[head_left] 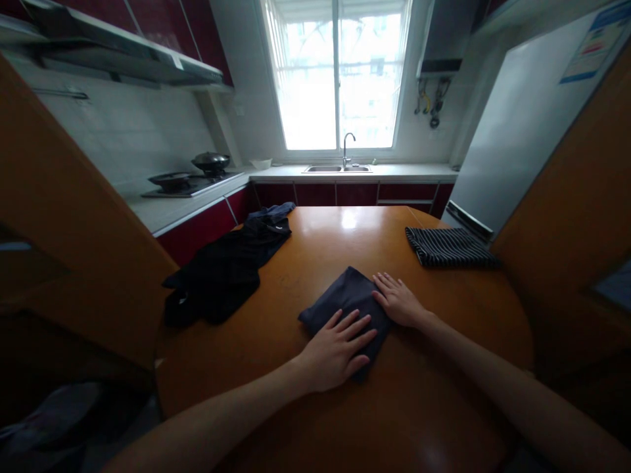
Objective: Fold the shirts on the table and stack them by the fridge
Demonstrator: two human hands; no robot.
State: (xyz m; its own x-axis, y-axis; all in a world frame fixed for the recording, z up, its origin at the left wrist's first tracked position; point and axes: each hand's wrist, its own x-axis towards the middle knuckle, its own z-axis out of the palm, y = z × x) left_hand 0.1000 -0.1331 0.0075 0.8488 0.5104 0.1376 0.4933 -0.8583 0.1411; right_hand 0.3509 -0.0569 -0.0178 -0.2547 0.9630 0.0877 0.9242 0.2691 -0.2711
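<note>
A dark navy folded garment (345,292) lies flat near the middle of the wooden table (340,240). My left hand (335,351) rests palm down on its near part, fingers spread. At the garment's right edge lies my right hand (398,301), also flat, with its thumb on the cloth and its fingers stretched toward the far side. Neither hand grips the fabric. What kind of garment it is cannot be told from its folded shape, and part of it is hidden beneath my left hand.
Black clothing (221,266) lies loosely along the table's left side, with a bluish garment (273,211) behind it. A folded black-and-white striped cloth (448,247) sits at the right. Beyond are a sink (323,169), a stove (197,186) with pans and a fridge (515,125).
</note>
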